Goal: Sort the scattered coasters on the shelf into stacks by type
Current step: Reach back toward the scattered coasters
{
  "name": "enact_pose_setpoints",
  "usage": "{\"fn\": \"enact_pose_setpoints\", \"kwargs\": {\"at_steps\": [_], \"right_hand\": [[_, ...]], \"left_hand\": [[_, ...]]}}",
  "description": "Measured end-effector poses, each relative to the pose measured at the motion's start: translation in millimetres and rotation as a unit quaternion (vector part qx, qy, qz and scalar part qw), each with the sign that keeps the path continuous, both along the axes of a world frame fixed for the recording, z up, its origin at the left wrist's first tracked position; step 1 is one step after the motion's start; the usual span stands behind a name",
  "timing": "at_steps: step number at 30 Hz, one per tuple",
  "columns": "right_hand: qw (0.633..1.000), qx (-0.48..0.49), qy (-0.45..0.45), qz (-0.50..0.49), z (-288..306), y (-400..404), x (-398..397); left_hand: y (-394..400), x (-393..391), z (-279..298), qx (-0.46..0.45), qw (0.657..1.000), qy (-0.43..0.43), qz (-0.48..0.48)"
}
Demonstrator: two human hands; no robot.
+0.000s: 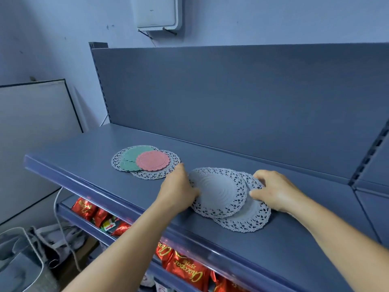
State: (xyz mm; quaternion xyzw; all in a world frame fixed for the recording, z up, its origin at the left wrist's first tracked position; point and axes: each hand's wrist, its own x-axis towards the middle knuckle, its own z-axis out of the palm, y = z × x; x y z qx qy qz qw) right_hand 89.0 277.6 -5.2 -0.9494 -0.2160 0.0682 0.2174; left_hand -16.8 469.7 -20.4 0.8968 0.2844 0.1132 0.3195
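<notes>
Grey lace coasters (pixel 219 192) between both hands

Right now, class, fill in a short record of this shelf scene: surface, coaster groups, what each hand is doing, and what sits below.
surface: blue shelf
left group: pink coaster and green coaster lying on white lace doilies
right group: two overlapping white lace doilies, upper doily, lower doily
left hand: grips the upper doily's left edge
right hand: pinches the doilies' right side
below: red snack packets
sorting: not finished
</notes>
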Motion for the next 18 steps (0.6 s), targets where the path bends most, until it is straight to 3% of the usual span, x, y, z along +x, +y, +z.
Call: {"fn": "enact_pose_setpoints", "kwargs": {"at_steps": [4, 10, 18], "right_hand": [[0.997, 0.069, -0.005, -0.033, -2.4, -27.7, -11.7], [0.969, 0.198, -0.039, -0.140, 0.3, -82.1, -41.2], [0.928, 0.242, -0.101, -0.263, 3.2, -169.0, -81.3]], "left_hand": [[-9.4, -2.2, 5.3, 0.046, 0.998, -0.030, -0.043], [-47.2, -2.9, 19.1, -0.070, 0.985, -0.109, -0.112], [-123.1, 10.8, 20.8, -0.127, 0.960, -0.127, -0.215]]}}
